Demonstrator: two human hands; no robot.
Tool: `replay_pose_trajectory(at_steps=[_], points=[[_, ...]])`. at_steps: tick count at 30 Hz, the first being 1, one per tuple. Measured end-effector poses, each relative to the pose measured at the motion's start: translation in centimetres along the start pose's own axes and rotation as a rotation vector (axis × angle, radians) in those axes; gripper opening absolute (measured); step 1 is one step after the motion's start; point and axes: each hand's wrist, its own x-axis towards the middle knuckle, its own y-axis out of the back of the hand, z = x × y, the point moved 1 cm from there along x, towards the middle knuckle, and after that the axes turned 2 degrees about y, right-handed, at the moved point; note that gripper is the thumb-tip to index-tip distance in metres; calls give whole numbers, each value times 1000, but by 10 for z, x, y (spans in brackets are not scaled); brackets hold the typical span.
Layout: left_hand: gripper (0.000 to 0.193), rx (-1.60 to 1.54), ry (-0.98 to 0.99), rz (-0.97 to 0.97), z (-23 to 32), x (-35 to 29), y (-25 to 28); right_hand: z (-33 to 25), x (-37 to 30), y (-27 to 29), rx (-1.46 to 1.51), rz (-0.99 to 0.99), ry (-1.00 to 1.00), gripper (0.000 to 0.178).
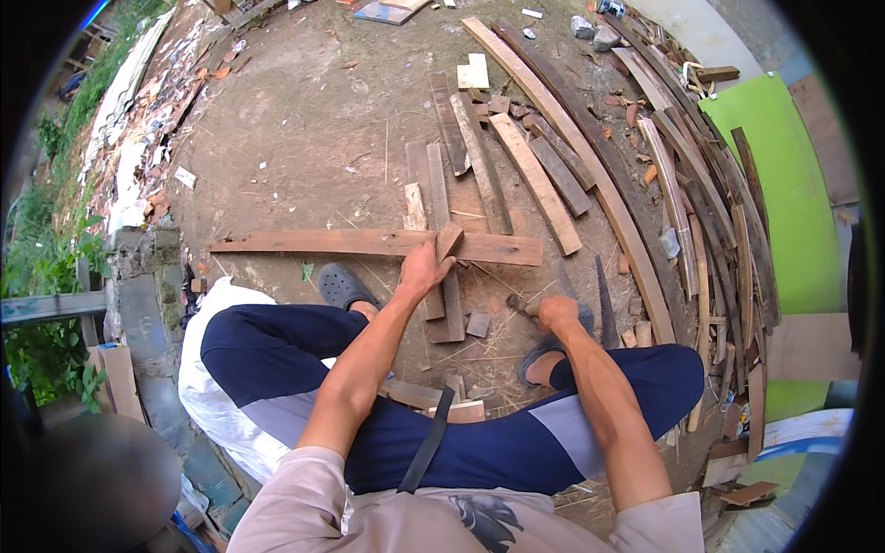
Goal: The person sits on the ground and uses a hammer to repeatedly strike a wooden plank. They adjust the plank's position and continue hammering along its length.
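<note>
A long reddish-brown plank [323, 241] lies crosswise in front of me, over other boards [437, 198] on the ground. My left hand [426, 269] is closed at the plank's near edge, its fingers around a short wooden block [449, 241] that rests across the plank. My right hand [559, 314] is closed on a tool whose brown wooden end [522, 304] sticks out to the left; its kind cannot be made out. Beside that hand, a dark tapered blade [606, 300] points away from me. A small grey-brown wood offcut [477, 323] lies between my feet.
Several loose boards [535, 180] lie ahead to the right, with a long curved-looking beam [590, 175] past them. A heap of timber [714, 212] runs along the right beside a green panel [784, 184]. A block wall [147, 304] and rubble [138, 138] are at left.
</note>
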Motion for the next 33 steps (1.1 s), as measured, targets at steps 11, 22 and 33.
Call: replay_pose_trajectory(at_steps=[11, 22, 33], points=[[65, 99, -216, -387, 20, -53, -71, 6, 1, -1, 38, -4, -3, 28], [76, -175, 171, -292, 10, -37, -87, 12, -7, -1, 109, 18, -27, 28], [50, -1085, 729, -104, -37, 15, -73, 14, -11, -3, 195, 32, -53, 27]])
